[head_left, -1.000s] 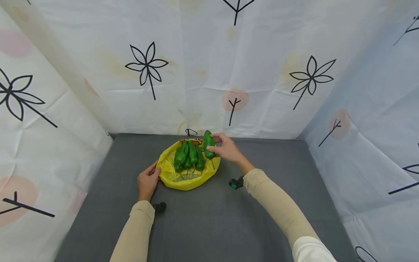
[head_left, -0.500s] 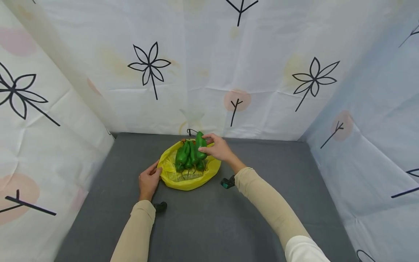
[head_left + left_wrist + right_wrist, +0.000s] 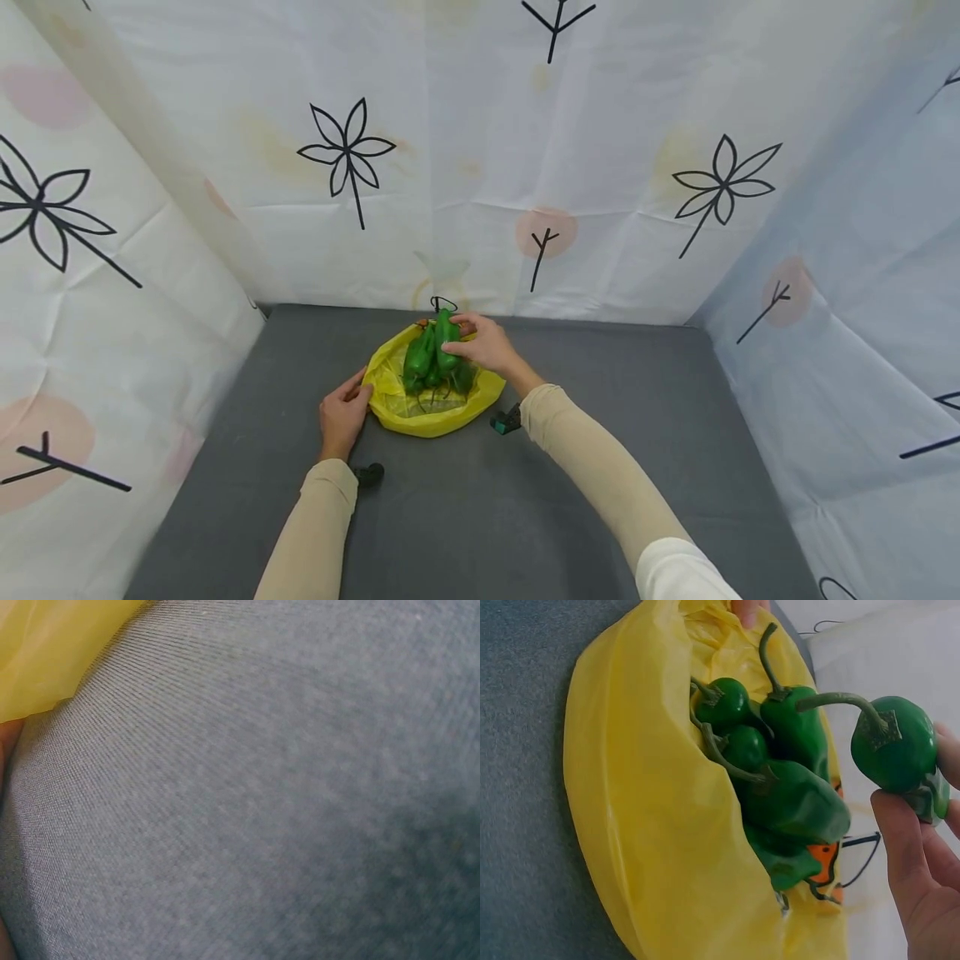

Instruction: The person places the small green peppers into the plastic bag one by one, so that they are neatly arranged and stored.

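Note:
A yellow plastic bag (image 3: 427, 425) with its rim rolled open sits on the grey table, several green peppers (image 3: 799, 799) piled inside. My right hand (image 3: 486, 343) pinches one green pepper (image 3: 892, 746) between thumb and fingers, its stem end toward me, over the pile in the head view. At the bag's left rim, my left hand (image 3: 343, 417) grips the edge with thumb and fingers. Only a bit of the yellow bag (image 3: 60, 645) and slivers of that hand show in the left wrist view. The peppers at the bottom are partly hidden.
The grey table (image 3: 465, 508) ends at a white curtain (image 3: 465, 167) printed with black flowers, which also closes off both sides. A small black wrist device (image 3: 369, 476) is on the left wrist, another dark device (image 3: 506, 419) on the right.
My right hand has moved left with the green pepper, from the bag's right edge to above the middle of the pile. My left hand keeps its place at the left rim.

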`<state>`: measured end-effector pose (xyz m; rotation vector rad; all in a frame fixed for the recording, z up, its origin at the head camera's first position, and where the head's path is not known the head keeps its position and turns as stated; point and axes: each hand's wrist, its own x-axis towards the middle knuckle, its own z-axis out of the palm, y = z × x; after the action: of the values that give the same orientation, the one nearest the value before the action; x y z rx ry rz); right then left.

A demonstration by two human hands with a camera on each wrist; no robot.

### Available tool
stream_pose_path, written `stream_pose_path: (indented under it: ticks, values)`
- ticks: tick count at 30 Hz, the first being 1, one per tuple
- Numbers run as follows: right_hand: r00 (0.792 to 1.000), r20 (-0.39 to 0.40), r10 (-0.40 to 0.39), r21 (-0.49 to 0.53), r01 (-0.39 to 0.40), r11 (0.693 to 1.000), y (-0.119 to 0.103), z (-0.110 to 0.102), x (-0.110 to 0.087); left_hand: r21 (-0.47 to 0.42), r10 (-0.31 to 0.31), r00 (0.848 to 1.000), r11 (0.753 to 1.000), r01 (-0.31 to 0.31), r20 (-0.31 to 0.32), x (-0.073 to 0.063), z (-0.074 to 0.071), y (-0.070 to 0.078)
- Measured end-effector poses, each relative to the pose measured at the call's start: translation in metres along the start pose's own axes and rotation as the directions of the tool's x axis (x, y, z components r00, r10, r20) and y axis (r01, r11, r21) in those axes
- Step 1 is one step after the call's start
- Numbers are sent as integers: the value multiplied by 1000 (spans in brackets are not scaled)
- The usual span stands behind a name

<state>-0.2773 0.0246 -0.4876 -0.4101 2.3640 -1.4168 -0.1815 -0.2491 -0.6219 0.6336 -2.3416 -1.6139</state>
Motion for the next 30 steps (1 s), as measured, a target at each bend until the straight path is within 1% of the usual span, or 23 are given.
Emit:
stream_pose_path:
  ticks: [8,13,17,19,25,30]
  values:
    - [1000,-23,18,18,-18,1000,1,11,4,11,10,1000,1000,-10,-5,-1,2,0]
    - [999,-36,33,67,-31,997,-1,19,10,0,14,1000,1000,-14,-3,0,1,-2]
    - [998,-44,54,87,-50,995,-4,23,14,-3,14,1000,1000,-15,-4,2,0,-2]
    - [997,-47,60,85,-56,995,-4,25,16,-2,15,1000,1000,-15,-2,2,0,-2]
    - [997,-52,60,40,-58,998,2,30,20,-18,9,1000,1000,-9,1,2,-1,-2]
    - [996,-60,66,48,-63,997,4,32,20,-9,13,1000,1000,-13,-9,2,-1,-1]
